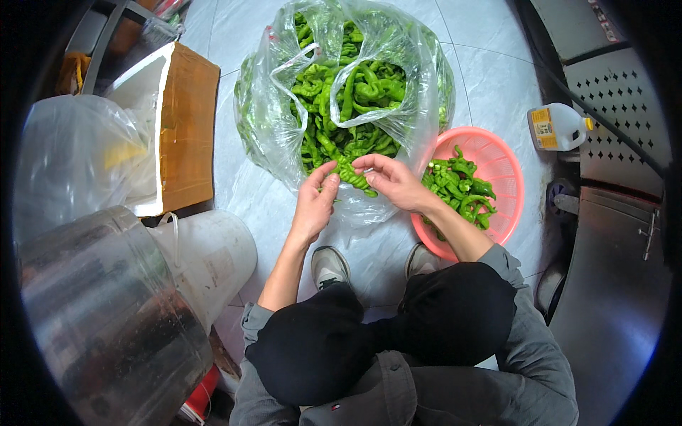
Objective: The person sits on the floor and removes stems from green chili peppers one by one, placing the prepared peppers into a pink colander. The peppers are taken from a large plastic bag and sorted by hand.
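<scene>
A wrinkled green pepper (351, 173) lies between my two hands at the near edge of a large clear plastic bag (421, 112) full of green peppers (319, 88). The fingers of my left hand (318, 197) are closed on its stem end. My right hand (389, 178) has thumb and fingertips at the pepper's other side; whether they grip it is hard to tell. Right of the bag, partly under my right forearm, a pink plastic colander basket (511, 181) holds more green peppers (458, 186).
At left stand a foam-lined cardboard box (189, 128), a white plastic bucket (218, 255) and a large transparent container (106, 319). A plastic jug with a yellow cap (559, 127) stands at right beside metal kitchen equipment (613, 122). My shoes are just below the bag.
</scene>
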